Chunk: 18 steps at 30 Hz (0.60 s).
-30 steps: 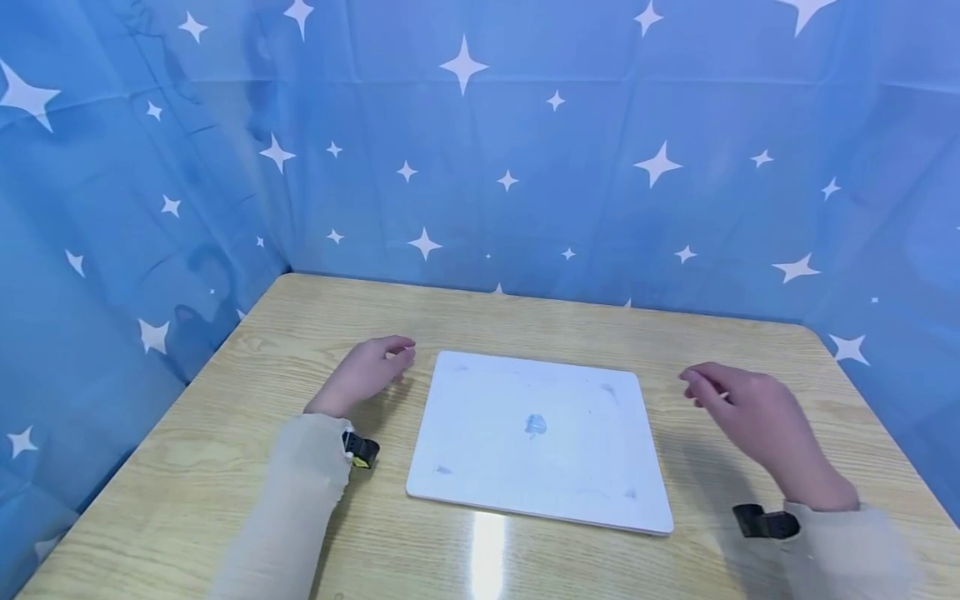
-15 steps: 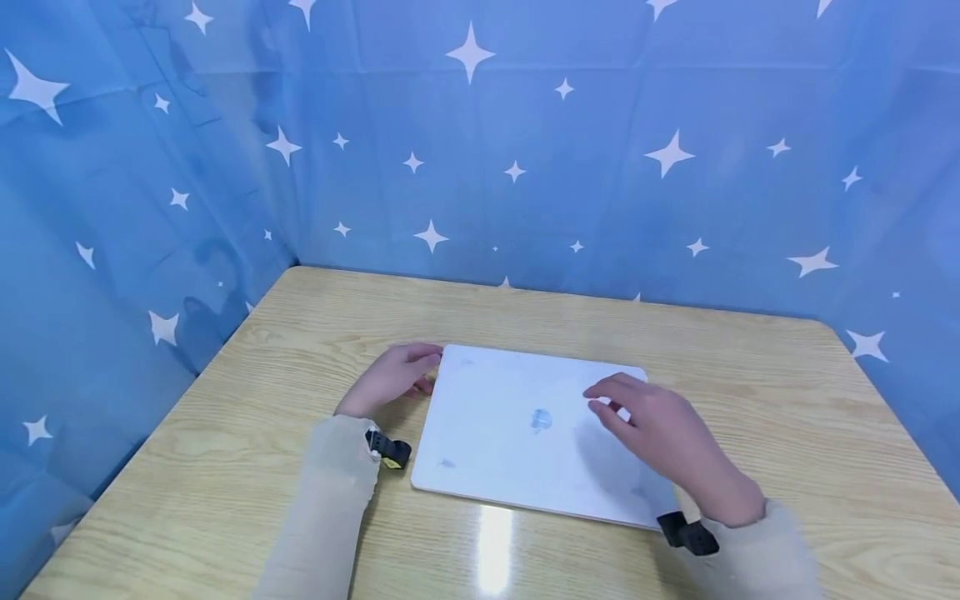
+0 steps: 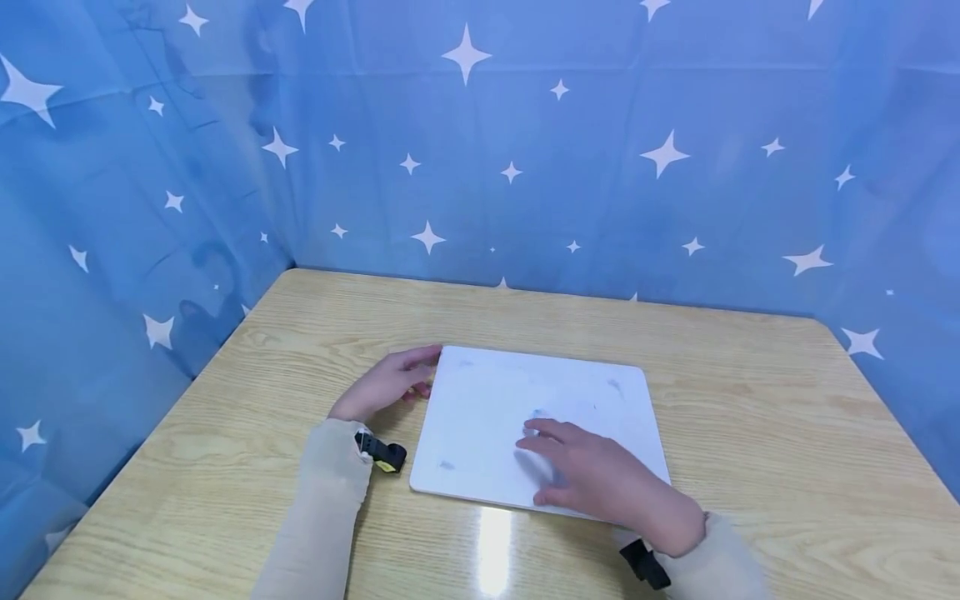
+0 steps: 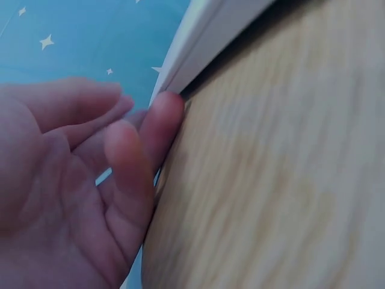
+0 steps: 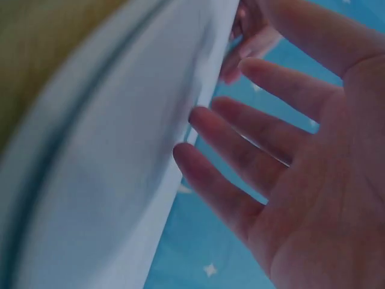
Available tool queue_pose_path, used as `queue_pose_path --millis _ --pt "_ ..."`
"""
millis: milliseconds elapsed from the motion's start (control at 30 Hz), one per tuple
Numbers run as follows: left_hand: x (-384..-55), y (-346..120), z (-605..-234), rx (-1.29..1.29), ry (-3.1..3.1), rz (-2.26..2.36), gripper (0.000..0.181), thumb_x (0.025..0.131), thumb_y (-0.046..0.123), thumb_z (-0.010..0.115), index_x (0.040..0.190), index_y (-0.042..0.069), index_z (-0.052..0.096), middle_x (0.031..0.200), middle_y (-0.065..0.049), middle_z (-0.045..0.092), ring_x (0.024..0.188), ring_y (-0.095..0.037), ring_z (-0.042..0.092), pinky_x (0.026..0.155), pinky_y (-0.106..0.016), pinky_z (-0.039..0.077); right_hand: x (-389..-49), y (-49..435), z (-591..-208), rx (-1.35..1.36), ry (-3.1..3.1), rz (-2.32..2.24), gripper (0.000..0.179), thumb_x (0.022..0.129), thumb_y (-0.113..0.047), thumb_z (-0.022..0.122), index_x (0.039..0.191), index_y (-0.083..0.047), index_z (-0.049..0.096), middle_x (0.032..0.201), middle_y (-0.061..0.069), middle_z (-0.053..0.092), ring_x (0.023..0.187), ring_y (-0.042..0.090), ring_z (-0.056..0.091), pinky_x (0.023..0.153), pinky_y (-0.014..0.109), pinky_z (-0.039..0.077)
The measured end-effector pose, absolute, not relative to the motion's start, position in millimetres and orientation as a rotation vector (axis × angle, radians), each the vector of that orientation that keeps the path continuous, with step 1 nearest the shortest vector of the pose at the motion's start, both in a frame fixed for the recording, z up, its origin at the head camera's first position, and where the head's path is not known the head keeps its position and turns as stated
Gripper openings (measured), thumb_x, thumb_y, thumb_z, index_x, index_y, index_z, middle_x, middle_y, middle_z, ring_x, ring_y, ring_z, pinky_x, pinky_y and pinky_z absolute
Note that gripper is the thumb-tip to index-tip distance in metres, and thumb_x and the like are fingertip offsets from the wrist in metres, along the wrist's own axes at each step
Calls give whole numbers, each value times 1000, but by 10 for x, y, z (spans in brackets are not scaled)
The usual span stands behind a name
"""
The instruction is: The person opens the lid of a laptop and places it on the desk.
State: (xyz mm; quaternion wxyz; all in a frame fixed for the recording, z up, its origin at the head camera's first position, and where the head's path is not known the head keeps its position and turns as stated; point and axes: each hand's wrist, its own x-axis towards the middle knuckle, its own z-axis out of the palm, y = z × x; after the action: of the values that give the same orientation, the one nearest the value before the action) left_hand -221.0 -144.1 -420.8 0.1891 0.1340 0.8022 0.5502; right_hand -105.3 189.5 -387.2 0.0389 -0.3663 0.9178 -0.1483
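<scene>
A closed silver-white laptop (image 3: 480, 417) with a small logo on its lid lies flat on the wooden table. My left hand (image 3: 384, 382) is at its left side, with the fingertips right at the far left corner. In the left wrist view, the fingers of that hand (image 4: 66, 174) are loosely bent beside the laptop's thin edge (image 4: 201, 48). Over the front part of the lid, my right hand (image 3: 596, 473) hovers with its fingers spread and partly covers the logo. The right wrist view has its fingers (image 5: 234, 162) extended close above the lid (image 5: 126, 144), holding nothing.
The wooden table (image 3: 750, 400) reaches back to a blue curtain (image 3: 465, 167) with white stars, which also hangs along the left and right sides. A bright light reflection lies on the tabletop in front of the laptop. Dark straps circle both wrists.
My right hand has come from the right of the laptop to over its lid, then toward the front middle. My left hand has shifted right to the laptop's left edge. The laptop stays put.
</scene>
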Motion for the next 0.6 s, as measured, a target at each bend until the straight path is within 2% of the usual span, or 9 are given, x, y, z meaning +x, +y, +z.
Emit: queue_pose_path --millis 100,167,300,400,467,600 --pt "-2222 -1449 -4223 404 2243 1526 58 115 3 48 171 2 34 166 -24 48 83 -17 61 69 -25 48 -1028 1850 -3933 -1172 2801 -375 72 85 -34 98 147 -12 67 159 19 57 140 41 61 102 53 58" --pt "-2222 -1450 -4226 409 2249 1508 60 114 2 50 172 3 34 164 -23 50 81 -17 60 68 -26 47 -1021 1825 -3955 -1199 2800 -327 75 83 -32 100 147 -12 67 160 19 56 142 41 59 105 53 56" --pt "-2226 -1443 -4226 391 2269 1478 62 114 6 57 172 5 35 127 -18 71 79 -17 61 70 -28 48 -1020 1796 -3957 -1234 2795 -252 74 82 -29 101 146 -11 67 158 17 58 142 38 57 106 51 55" --pt "-2230 -1437 -4219 376 2277 1459 62 114 8 58 172 5 36 96 -11 71 78 -17 60 70 -29 48 -1020 1785 -3957 -1256 2797 -216 71 83 -29 100 144 -12 68 156 16 59 141 37 58 107 51 54" --pt "-2238 -1434 -4216 378 2283 1447 62 114 7 57 172 5 36 96 -10 72 79 -17 61 70 -29 48 -1023 1785 -3957 -1275 2803 -195 70 83 -30 100 143 -12 69 156 15 60 140 36 59 108 50 55" --pt "-2249 -1429 -4207 380 2298 1434 60 115 6 56 172 7 37 112 -11 71 80 -18 63 68 -28 48 -1033 1788 -3952 -1287 2819 -186 66 84 -28 100 141 -13 71 155 14 61 138 36 61 108 47 55"
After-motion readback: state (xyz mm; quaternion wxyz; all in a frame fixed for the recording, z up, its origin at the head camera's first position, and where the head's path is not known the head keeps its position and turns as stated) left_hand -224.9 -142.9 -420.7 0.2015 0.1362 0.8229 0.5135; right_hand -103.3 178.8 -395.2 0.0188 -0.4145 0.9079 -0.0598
